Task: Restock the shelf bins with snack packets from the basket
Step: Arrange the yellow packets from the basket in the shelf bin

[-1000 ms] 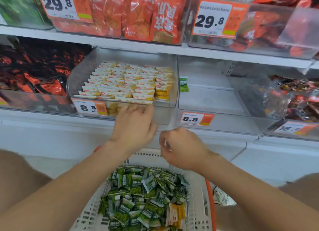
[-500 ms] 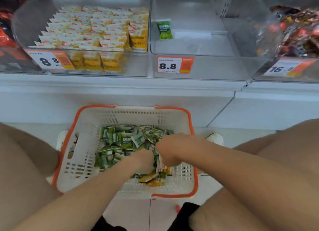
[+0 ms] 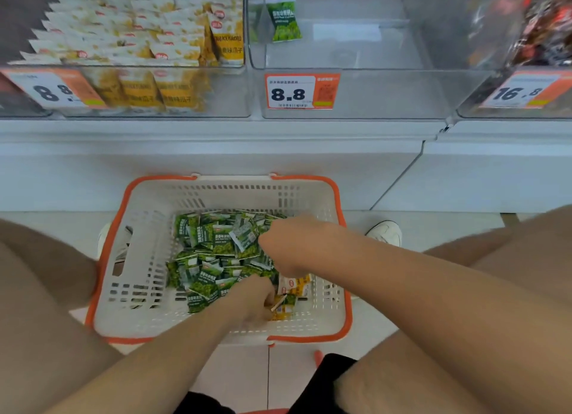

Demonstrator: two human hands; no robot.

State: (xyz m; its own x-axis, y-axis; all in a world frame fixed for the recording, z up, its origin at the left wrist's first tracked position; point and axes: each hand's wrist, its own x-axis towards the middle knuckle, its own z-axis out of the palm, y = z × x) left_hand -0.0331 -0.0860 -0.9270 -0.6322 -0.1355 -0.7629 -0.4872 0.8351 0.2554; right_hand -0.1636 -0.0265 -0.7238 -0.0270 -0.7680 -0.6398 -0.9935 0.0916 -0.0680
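Head view. Both hands, raised before the left bin (image 3: 229, 98) a second ago, now reach into the basket (image 3: 148, 290) on the floor. The left hand (image 3: 252, 302) curls down beside the yellow packets (image 3: 297, 285). The right hand (image 3: 288, 246) curls over the green packets (image 3: 213, 246). What either holds cannot be told. The middle bin (image 3: 371, 95) contains a single packet (image 3: 283, 19).
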